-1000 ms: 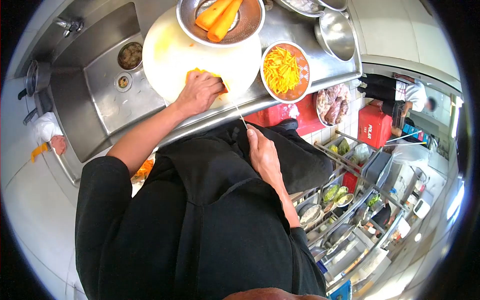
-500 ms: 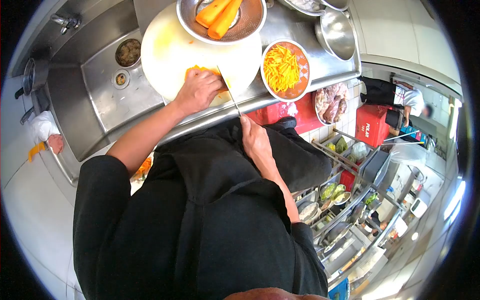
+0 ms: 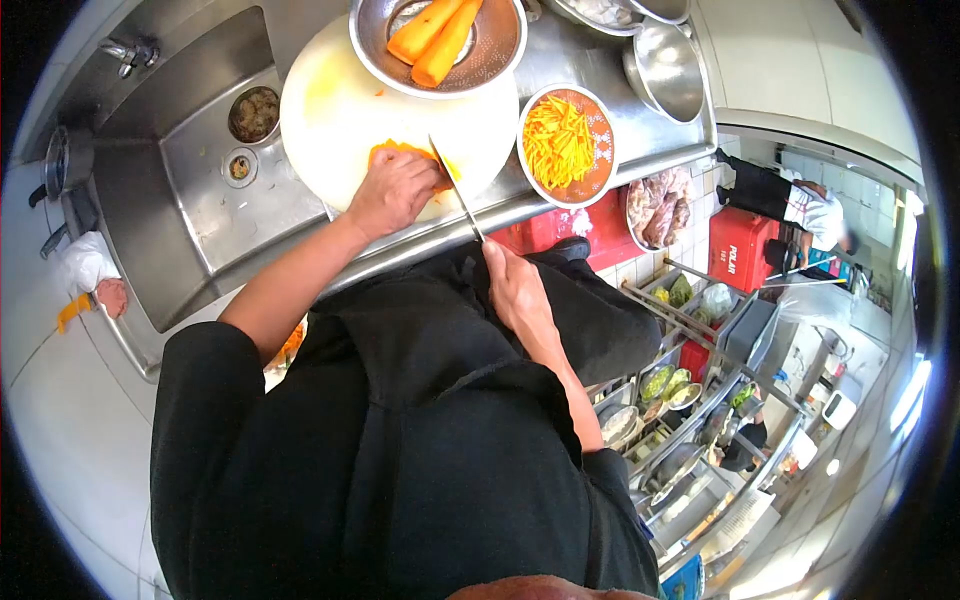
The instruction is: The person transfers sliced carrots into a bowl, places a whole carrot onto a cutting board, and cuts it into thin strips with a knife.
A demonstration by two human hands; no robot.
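Note:
On the round white cutting board [image 3: 310,110], my left hand [image 3: 392,192] is closed, its fingers curled over cut orange carrot [image 3: 396,148] and pressing it down. The fingertips and most of the carrot under them are hidden. My right hand [image 3: 518,290] grips a knife [image 3: 455,182] by its handle. The blade points away from me across the board, right beside the left fingers. A metal colander [image 3: 490,75] holding two peeled carrots [image 3: 432,40] overlaps the far side of the board. To the right, carrot strips [image 3: 556,140] lie in a round orange-and-white basket [image 3: 607,150].
A steel sink [image 3: 195,230] with a faucet [image 3: 130,55] is at left. Metal bowls [image 3: 668,75] stand at the counter's far right. Raw meat [image 3: 658,208] sits in a container below, near a red cooler [image 3: 742,250]. Another person [image 3: 815,215] is at far right by loaded shelves.
The view has shifted slightly. The knife's blade has tilted a little, showing more of its face, while my left hand stays on the carrot. The person at far right has moved slightly.

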